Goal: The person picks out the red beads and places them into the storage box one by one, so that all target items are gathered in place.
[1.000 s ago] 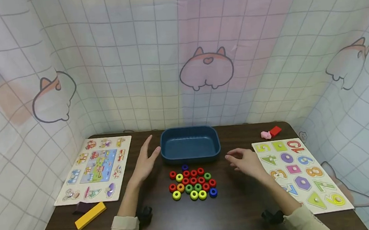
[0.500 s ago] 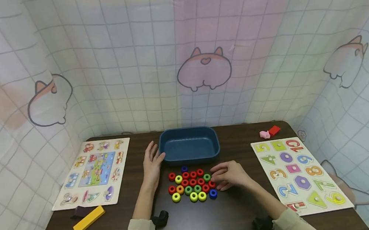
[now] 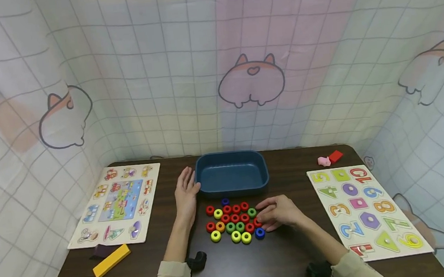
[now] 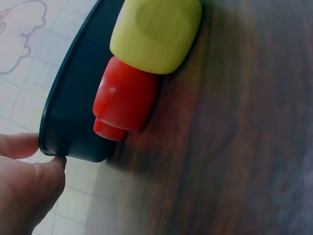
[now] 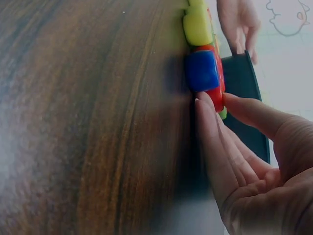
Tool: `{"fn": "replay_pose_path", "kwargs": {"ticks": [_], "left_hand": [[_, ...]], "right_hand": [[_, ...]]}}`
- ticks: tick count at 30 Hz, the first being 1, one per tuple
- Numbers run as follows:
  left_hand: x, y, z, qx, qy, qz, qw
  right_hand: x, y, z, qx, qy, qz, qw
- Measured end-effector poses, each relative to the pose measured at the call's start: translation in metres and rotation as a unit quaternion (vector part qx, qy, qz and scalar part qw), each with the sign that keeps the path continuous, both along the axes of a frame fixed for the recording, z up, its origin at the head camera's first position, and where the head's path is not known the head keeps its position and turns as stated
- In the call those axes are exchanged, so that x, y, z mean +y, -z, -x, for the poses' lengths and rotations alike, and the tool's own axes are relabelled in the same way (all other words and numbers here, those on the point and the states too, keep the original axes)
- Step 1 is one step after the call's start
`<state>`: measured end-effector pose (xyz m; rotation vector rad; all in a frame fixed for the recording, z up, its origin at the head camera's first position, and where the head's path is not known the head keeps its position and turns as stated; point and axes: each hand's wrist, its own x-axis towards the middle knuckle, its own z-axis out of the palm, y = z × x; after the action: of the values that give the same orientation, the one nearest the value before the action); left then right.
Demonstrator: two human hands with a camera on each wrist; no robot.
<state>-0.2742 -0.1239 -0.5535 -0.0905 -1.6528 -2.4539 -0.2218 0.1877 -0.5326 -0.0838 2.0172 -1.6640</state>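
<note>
My left hand (image 3: 186, 199) rests along the left end of a dark blue tray (image 3: 198, 176), fingers fairly straight. In the left wrist view its thumb and a fingertip touch the tray's corner. My right hand (image 3: 280, 213) is low at the right side of a cluster of small rings. Its thumb and fingers pinch a red ring (image 5: 215, 99) at the cluster's edge, beside a blue ring (image 5: 201, 71). The cluster lies in front of the tray, with a yellow ring (image 3: 236, 237), a green ring (image 3: 230, 227), an orange ring (image 3: 220, 226) and several red ones.
On the left lies a picture puzzle board (image 3: 152, 207), with a yellow block (image 3: 111, 261) and a dark block (image 3: 102, 251) below it. A number puzzle board (image 3: 358, 214) is on the right. Behind it are a pink pig figure (image 3: 323, 161) and a red block (image 3: 335, 156).
My left hand has come right to the tray's left end. My right hand has moved left and down from beside the tray to the rings, its fingers now round a red one.
</note>
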Motion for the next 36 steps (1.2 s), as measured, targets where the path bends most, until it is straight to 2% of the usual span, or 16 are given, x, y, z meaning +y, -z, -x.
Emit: {"fn": "replay_pose_path", "kwargs": {"ticks": [9, 16, 22, 26, 30, 36], "left_hand": [[-0.004, -0.001, 0.005, 0.01, 0.004, -0.034, 0.9994], [-0.003, -0.002, 0.007, 0.019, -0.009, -0.039, 0.999], [-0.004, -0.002, 0.009, 0.018, -0.015, -0.045, 0.9987], [-0.005, -0.002, 0.009, 0.014, -0.016, -0.046, 0.9987], [-0.004, -0.003, 0.008, 0.011, -0.009, -0.041, 0.9991], [-0.001, 0.0, 0.001, -0.005, -0.003, -0.028, 0.9996]], "right_hand": [[0.001, -0.014, 0.008, 0.009, -0.014, -0.001, 1.0], [0.002, -0.051, 0.023, 0.031, -0.059, 0.021, 0.998], [-0.017, -0.084, 0.064, 0.047, -0.079, 0.038, 0.995], [-0.038, -0.096, 0.098, 0.047, -0.09, 0.033, 0.994], [-0.063, -0.097, 0.128, 0.039, -0.082, 0.006, 0.996], [-0.101, -0.081, 0.16, 0.016, -0.061, -0.035, 0.997]]}}
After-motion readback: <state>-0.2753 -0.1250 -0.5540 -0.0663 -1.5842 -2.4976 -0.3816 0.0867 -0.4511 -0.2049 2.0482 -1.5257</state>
